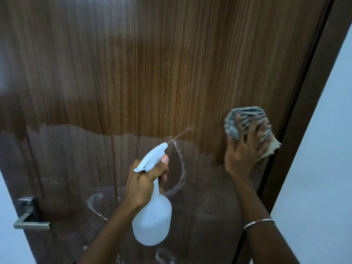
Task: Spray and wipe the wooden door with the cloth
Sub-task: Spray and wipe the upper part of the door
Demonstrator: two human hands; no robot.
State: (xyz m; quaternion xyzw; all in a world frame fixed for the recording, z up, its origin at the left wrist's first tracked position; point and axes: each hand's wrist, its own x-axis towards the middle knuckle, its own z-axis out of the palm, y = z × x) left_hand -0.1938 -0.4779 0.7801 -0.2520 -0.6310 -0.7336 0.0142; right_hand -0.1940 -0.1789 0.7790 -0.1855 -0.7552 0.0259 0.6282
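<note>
The brown wooden door fills the view, dry and lighter above, wet and darker across its lower half. My left hand grips a white translucent spray bottle by its neck, fingers curled on the trigger. A thin jet leaves the nozzle toward the door, up and to the right. My right hand presses a bunched striped grey-and-white cloth flat against the door near its right edge, fingers spread over it.
A metal lever handle sits low on the door's left side. The dark door frame runs diagonally on the right, with a pale wall beyond it. Drips and spray arcs mark the wet lower panel.
</note>
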